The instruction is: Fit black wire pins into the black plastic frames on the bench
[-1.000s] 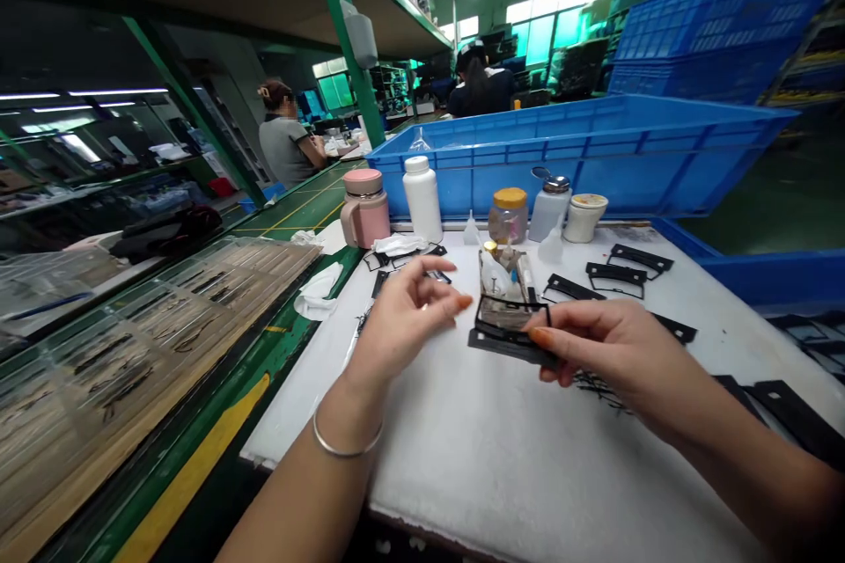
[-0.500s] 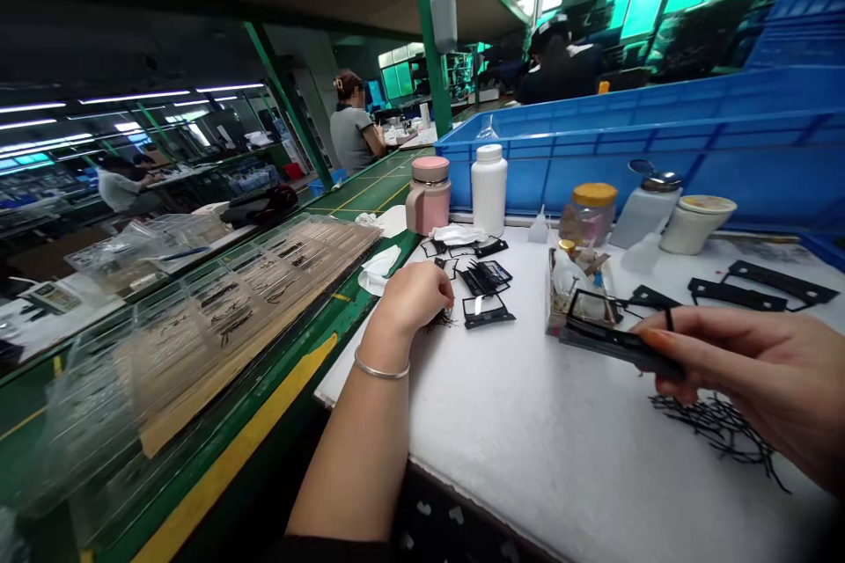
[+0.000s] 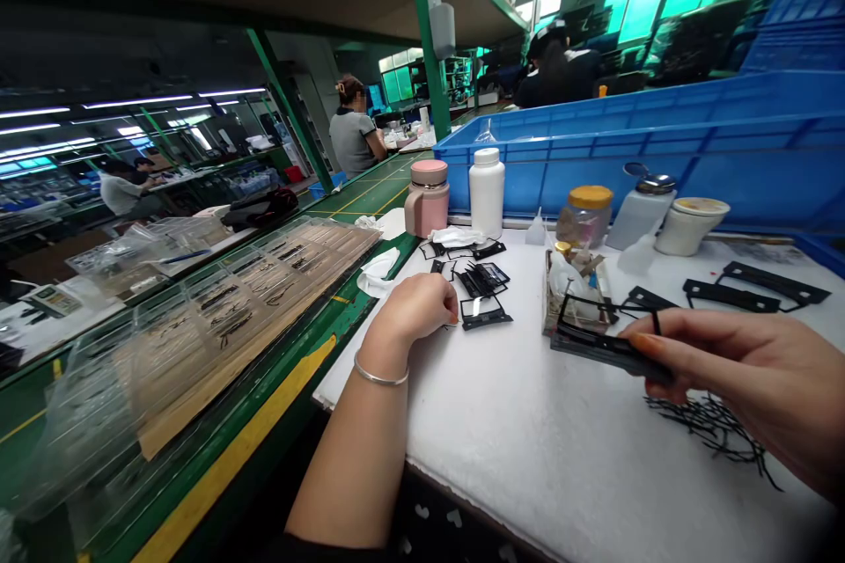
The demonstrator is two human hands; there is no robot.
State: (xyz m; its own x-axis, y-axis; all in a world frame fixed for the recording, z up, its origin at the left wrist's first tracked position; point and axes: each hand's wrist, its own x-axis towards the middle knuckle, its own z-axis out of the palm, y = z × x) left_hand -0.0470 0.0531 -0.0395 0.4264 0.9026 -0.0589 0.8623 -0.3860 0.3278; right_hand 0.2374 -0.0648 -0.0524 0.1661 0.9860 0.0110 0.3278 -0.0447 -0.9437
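Over the white tabletop (image 3: 502, 440), right grip (image 3: 726, 356) tight on a black frame (image 3: 594, 347), left grip (image 3: 417, 310) curled, contents hidden, any lettering unreadable

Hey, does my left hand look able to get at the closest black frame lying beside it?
Probably yes: the left hand is right beside that black frame, and nothing visible stands between them, though I can't tell whether the hand already holds something.

Open tabletop (image 3: 502, 413) in front, box (image 3: 547, 303) and black frames (image 3: 488, 319) behind, crate (image 3: 568, 176) beyond
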